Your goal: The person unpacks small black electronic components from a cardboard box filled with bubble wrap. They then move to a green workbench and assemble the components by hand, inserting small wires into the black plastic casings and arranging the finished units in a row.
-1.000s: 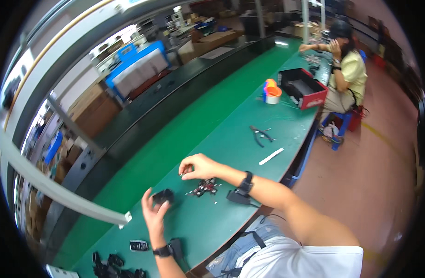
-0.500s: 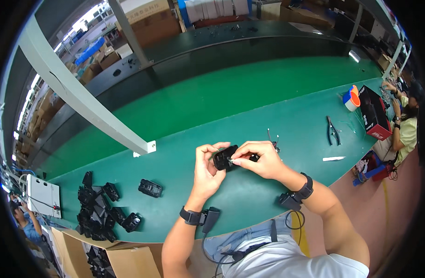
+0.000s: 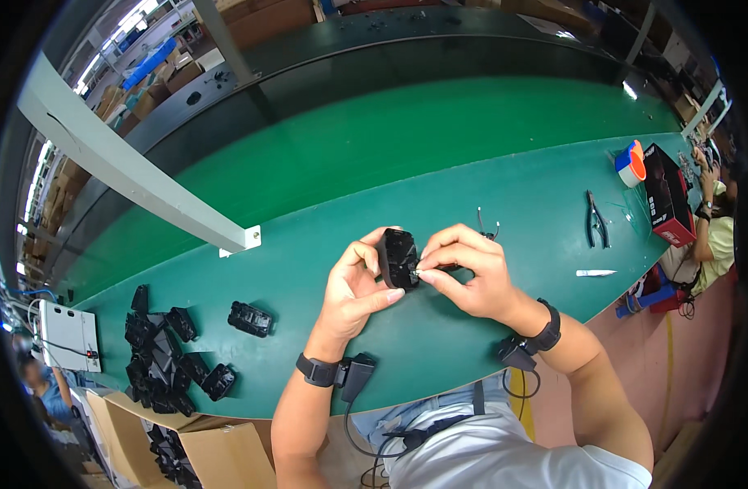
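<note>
A black plastic housing (image 3: 400,254) is gripped along its left side by my left hand (image 3: 347,300), the thumb under its lower edge. Its hollow inner side faces my right hand (image 3: 477,275). Thumb and index finger of that hand are pinched together at the housing's right edge, on a small pale piece too tiny to name. Partly hidden behind my right hand lie some thin wires with light tips (image 3: 489,226). A similar black housing (image 3: 250,319) rests alone on the green table to the left of my hands.
Several black housings are piled (image 3: 157,352) at the table's left, above an open cardboard box (image 3: 227,456). At right are pliers (image 3: 596,222), a white strip (image 3: 596,273), an orange-and-blue tape roll (image 3: 631,165) and a black-red box (image 3: 670,200). A grey post (image 3: 138,163) stands left; a person works far right.
The housing has been turned more upright, its hollow side toward my right hand. My right fingers stay at its edge. The whole view has shifted slightly.
</note>
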### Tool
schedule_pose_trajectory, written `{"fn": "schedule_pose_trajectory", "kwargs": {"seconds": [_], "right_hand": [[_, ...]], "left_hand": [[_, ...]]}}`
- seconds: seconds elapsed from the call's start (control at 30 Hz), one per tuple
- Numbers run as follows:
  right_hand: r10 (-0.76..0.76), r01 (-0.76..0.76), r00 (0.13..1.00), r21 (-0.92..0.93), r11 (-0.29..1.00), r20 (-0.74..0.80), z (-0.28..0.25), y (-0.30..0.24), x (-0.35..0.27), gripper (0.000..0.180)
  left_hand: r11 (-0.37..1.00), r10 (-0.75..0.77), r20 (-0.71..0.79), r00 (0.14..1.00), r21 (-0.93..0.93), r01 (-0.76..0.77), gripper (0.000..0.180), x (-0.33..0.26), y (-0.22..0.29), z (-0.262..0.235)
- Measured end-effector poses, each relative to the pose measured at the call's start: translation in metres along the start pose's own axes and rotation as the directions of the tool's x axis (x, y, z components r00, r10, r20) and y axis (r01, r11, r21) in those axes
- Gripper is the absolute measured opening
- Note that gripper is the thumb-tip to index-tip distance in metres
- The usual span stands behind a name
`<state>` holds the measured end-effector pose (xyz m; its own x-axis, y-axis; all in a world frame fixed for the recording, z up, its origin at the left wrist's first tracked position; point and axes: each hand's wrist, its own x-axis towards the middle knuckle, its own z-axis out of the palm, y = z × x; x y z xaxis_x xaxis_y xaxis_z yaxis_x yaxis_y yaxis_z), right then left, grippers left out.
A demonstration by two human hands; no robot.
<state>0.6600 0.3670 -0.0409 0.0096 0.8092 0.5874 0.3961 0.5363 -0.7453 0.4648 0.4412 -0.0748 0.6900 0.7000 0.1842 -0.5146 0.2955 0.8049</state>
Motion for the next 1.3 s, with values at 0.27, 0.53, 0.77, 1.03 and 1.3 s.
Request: {"fn": "schedule_pose_trajectory", "kwargs": {"seconds": [0.27,0.53,0.77,1.03,1.3], "right_hand": [[0.084,-0.085,0.996,-0.032,0.996,-0.028,0.003,0.006,-0.006,0.012],[-0.079,0.075,0.996,-0.099,0.992,-0.034,0.005,0.008,-0.007,0.014],[-0.146,0.149,0.988,-0.099,0.984,0.043,-0.002,0.006,-0.001,0.018],[-0.413,0.440,0.898,-0.277,0.854,0.153,-0.009,0.004,0.006,0.027],[-0.422,0.445,0.895,-0.290,0.847,0.142,0.000,0.002,0.000,0.027]], "left_hand": [[0.985,0.111,-0.019,0.994,0.138,-0.107,0.052,0.003,-0.007,0.006],[0.990,-0.131,-0.043,0.990,0.049,0.133,0.070,0.001,-0.001,0.003],[0.965,-0.257,0.017,0.966,0.062,0.256,0.069,0.001,0.002,0.001],[0.935,-0.348,0.247,0.904,0.020,0.354,0.059,-0.005,-0.006,-0.013],[0.901,-0.432,0.190,0.881,0.047,0.432,0.064,-0.008,-0.009,-0.005]]}}
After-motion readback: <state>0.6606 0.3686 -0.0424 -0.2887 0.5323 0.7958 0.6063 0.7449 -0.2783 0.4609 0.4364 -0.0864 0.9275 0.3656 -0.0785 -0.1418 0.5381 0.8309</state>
